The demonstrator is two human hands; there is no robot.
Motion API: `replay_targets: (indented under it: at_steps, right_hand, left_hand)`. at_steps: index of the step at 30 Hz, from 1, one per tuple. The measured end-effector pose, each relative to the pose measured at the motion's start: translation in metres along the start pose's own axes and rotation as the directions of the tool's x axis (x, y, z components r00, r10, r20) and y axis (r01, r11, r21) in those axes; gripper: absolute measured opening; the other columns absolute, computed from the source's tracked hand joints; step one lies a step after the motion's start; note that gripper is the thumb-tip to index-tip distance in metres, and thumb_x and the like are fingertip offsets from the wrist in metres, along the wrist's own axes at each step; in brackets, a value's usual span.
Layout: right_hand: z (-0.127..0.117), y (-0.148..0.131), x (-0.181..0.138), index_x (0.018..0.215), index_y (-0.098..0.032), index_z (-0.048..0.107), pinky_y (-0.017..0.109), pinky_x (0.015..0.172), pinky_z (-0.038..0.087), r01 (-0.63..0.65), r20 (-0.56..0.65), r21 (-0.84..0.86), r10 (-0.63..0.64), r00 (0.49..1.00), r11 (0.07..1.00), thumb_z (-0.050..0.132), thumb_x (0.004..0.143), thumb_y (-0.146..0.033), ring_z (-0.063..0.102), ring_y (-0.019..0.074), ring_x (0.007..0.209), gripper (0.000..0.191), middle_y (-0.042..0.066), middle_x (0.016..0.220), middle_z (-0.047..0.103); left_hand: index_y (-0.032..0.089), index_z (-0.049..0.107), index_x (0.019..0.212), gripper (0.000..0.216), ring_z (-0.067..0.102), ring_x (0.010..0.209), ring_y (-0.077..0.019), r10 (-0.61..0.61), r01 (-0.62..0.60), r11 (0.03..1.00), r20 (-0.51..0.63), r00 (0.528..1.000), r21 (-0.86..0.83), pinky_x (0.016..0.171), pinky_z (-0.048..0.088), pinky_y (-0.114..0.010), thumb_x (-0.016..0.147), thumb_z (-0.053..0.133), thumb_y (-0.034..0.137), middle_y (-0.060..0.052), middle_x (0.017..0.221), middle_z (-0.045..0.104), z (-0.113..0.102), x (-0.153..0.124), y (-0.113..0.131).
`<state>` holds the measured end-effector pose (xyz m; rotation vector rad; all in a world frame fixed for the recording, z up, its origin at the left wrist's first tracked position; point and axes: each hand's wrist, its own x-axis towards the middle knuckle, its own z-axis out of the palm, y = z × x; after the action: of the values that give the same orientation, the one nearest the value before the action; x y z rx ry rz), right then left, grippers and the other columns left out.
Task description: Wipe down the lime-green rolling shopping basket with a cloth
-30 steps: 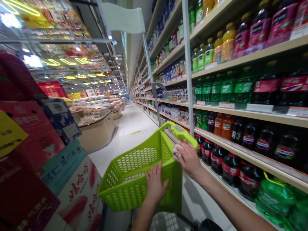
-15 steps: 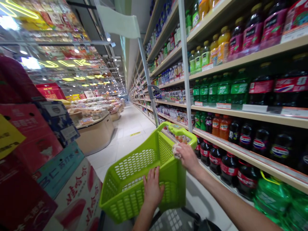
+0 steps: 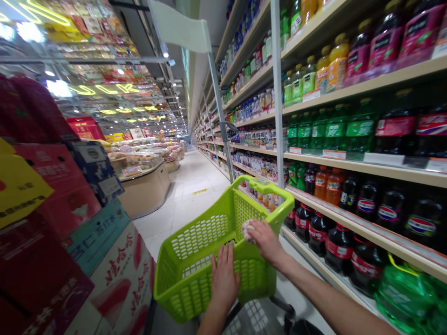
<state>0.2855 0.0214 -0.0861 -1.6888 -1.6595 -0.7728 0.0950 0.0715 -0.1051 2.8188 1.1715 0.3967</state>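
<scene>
A lime-green shopping cart basket (image 3: 195, 232) with perforated walls stands in front of me, its handle end toward the shelves. My left hand (image 3: 225, 274) rests with fingers stretched out on the near side wall, fingertips at the rim. Closed around a crumpled whitish cloth (image 3: 248, 231), my right hand (image 3: 265, 239) is at the same rim, farther toward the handle (image 3: 275, 190). Part of the cloth is hidden by the fingers. Inside the basket, a small dark patch shows near the left fingertips; what it is I cannot make out.
Shelves of drink bottles (image 3: 349, 125) line the right side, with large green bottles (image 3: 405, 288) low at the front. Stacked drink cartons (image 3: 115, 274) crowd the left. Beyond them, a rounded display counter (image 3: 146, 190) borders the tiled aisle (image 3: 188, 181).
My right hand has slid with the cloth along the rim, away from the handle and closer to my left hand. The left hand stays on the side wall. The view has shifted slightly.
</scene>
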Motion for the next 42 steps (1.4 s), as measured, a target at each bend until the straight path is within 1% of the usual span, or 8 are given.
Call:
replay_targets:
  at_steps: [3,8,15,21,27,30,36,42]
  right_hand:
    - [0.001,-0.004,-0.001,0.099,-0.022,0.061,0.046,0.095,0.033,0.063,0.034,0.000,-0.063,0.997,0.998,0.041,0.080,-0.009,0.048,0.0220,0.113,0.030,0.008,0.114,0.059]
    - [-0.013,0.021,0.010,0.103,-0.017,0.059,0.052,0.094,0.030,-0.146,-0.060,-0.049,0.143,0.988,0.988,0.039,0.080,-0.008,0.049,0.0261,0.111,0.032,0.013,0.113,0.059]
    - [0.024,-0.044,-0.006,0.102,-0.022,0.059,0.045,0.094,0.034,0.078,0.058,0.071,-0.083,0.995,0.994,0.044,0.079,-0.007,0.049,0.0226,0.112,0.031,0.007,0.115,0.059]
    - [0.007,-0.016,0.001,0.102,-0.019,0.059,0.051,0.095,0.029,-0.132,-0.026,-0.027,0.131,0.991,0.991,0.041,0.079,-0.005,0.049,0.0257,0.111,0.033,0.011,0.114,0.059]
    - [0.048,-0.092,-0.007,0.099,-0.022,0.060,0.043,0.096,0.033,0.040,0.058,0.127,-0.048,0.997,0.991,0.046,0.082,-0.012,0.051,0.0215,0.108,0.024,0.006,0.111,0.061]
    - [0.053,-0.096,-0.004,0.097,-0.023,0.060,0.043,0.095,0.034,0.084,0.077,0.144,-0.096,0.992,0.986,0.049,0.082,-0.014,0.053,0.0217,0.105,0.021,0.005,0.110,0.062]
    - [0.024,-0.055,0.008,0.099,-0.019,0.059,0.052,0.098,0.026,-0.181,0.154,0.106,0.164,0.974,0.978,0.044,0.080,-0.008,0.051,0.0235,0.109,0.027,0.010,0.111,0.060]
    - [0.032,-0.090,0.013,0.133,-0.014,0.031,0.042,0.102,0.027,-0.140,0.343,0.270,0.040,0.939,0.953,0.044,0.072,-0.008,0.038,0.0205,0.122,0.063,0.013,0.133,0.042]
  left_hand:
    - [0.011,0.025,0.135,0.070,0.017,0.133,-0.0228,-0.024,0.024,1.000,0.010,1.000,0.011,0.108,0.012,-0.046,0.067,0.041,0.016,-0.008,0.143,0.026,0.000,-0.003,-0.009]
    - [0.009,0.029,0.134,0.067,0.020,0.132,-0.0231,-0.083,0.086,0.995,-0.049,0.995,0.045,0.108,0.013,-0.045,0.068,0.041,0.013,-0.010,0.142,0.029,0.005,-0.013,-0.030]
    - [0.009,0.030,0.133,0.066,0.022,0.131,-0.0239,-0.072,0.075,0.995,-0.048,0.996,0.067,0.108,0.016,-0.043,0.069,0.043,0.016,-0.011,0.140,0.032,0.010,-0.018,-0.043]
    - [0.011,0.032,0.132,0.066,0.024,0.131,-0.0245,-0.116,0.136,0.982,-0.149,0.982,0.130,0.107,0.018,-0.045,0.068,0.043,0.012,-0.010,0.139,0.034,0.012,-0.035,-0.068]
    - [0.009,0.032,0.132,0.066,0.023,0.131,-0.0257,-0.115,0.134,0.984,-0.151,0.982,0.122,0.107,0.017,-0.046,0.067,0.043,0.010,-0.013,0.139,0.035,0.013,-0.034,-0.062]
    - [0.011,0.032,0.132,0.067,0.024,0.130,-0.0241,-0.075,0.088,0.992,-0.126,0.989,0.095,0.107,0.019,-0.044,0.066,0.043,0.010,-0.011,0.138,0.036,0.013,-0.037,-0.071]
    - [0.010,0.037,0.128,0.054,0.033,0.126,-0.0247,-0.137,0.088,0.972,-0.224,0.965,-0.218,0.105,0.023,-0.046,0.075,0.040,0.020,-0.014,0.133,0.042,0.012,-0.027,-0.073]
    - [0.011,0.042,0.124,0.051,0.045,0.116,-0.0220,-0.119,-0.026,0.771,-0.184,0.976,-0.636,0.098,0.035,-0.038,0.082,0.035,0.039,-0.014,0.127,0.049,-0.002,0.012,-0.037]
